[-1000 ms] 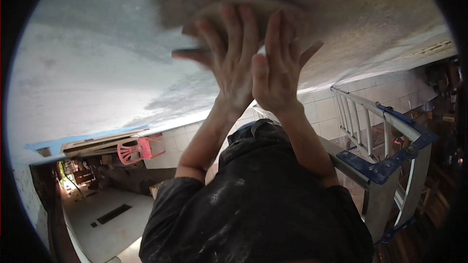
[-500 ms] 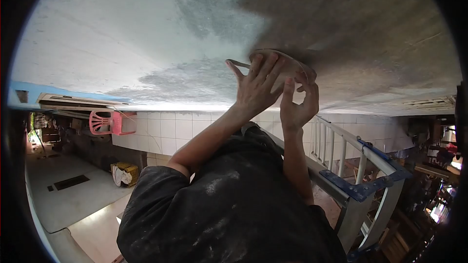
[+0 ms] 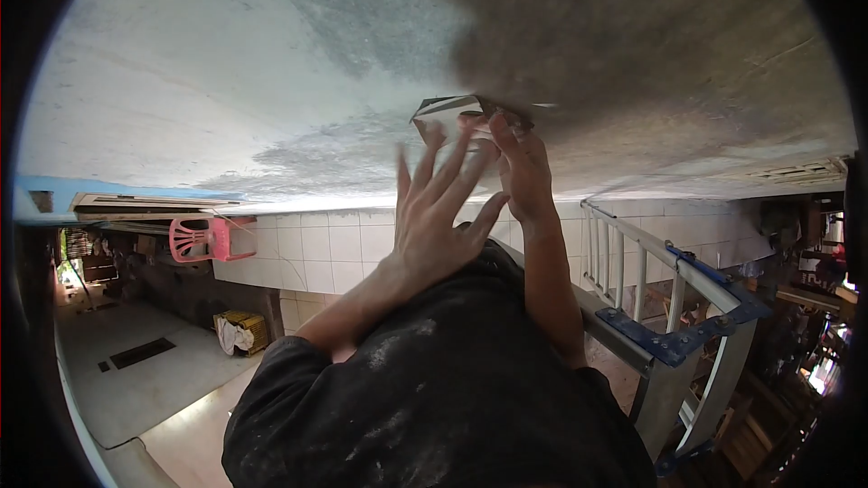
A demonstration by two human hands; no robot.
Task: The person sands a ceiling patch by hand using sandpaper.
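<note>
A bent sheet that looks like sandpaper, pale on the side facing me with dark edges, is close against the grey, patchy wall. My right hand pinches its right end, thumb raised and the other fingers partly hidden behind the sheet. Just below and to the left is my left hand, its fingers spread and blurred by motion. Its fingertips overlap the sheet's lower edge in this view. Pale dust marks my dark shirt.
A metal ladder with blue joints stands close on my right. White tiles run along the wall's foot. Far left are a pink plastic chair and a yellow crate. Clutter fills the right side.
My left hand has come off the sheet and dropped down and left, fingers spread. My right hand has moved up and left, and the sheet has turned to show its pale side.
</note>
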